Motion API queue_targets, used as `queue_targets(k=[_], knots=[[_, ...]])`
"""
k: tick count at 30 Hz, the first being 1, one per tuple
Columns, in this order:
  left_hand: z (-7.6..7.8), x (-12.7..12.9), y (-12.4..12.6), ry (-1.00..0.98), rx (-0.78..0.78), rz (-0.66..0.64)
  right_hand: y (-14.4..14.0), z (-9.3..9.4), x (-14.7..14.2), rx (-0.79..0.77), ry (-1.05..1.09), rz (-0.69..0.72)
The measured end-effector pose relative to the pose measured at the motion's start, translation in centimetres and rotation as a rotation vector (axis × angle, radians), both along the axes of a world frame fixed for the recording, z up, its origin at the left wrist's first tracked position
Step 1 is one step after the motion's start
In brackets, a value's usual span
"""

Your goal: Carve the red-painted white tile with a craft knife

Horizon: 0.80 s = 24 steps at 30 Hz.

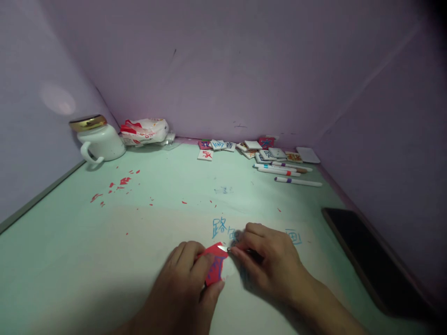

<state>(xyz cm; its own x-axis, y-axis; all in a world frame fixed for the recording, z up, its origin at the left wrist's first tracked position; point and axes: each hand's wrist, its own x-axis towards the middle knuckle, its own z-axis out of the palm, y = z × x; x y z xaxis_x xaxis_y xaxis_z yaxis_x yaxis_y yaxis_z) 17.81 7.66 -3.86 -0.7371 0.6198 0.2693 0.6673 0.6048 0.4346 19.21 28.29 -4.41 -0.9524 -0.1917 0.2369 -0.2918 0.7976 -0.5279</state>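
Red piece (215,251), purple marks on it, white showing along its right side: on the pale sheet (153,237), between my hands. My left hand (185,274) is clamped on it, thumb at its near edge, fingers over its left part. My right hand (270,256) pinches a small blade (222,248), tip over the piece's upper right. Blue writing (219,228) just beyond the piece, partly behind my right hand. Red scraps (124,181) beyond it to the left. Farther past it: lidded mug (106,143) and plastic packet (150,131) left, lettered tiles (218,145) straight ahead and right, white pens (296,182) right. Phone (370,260) well right of it.
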Motion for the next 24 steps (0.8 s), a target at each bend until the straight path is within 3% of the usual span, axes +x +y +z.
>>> queue_targets(k=[24], knots=[[0.34,0.07,0.43,0.114,0.023,-0.012,0.20,-0.08,0.95,-0.006,-0.072,0.004]])
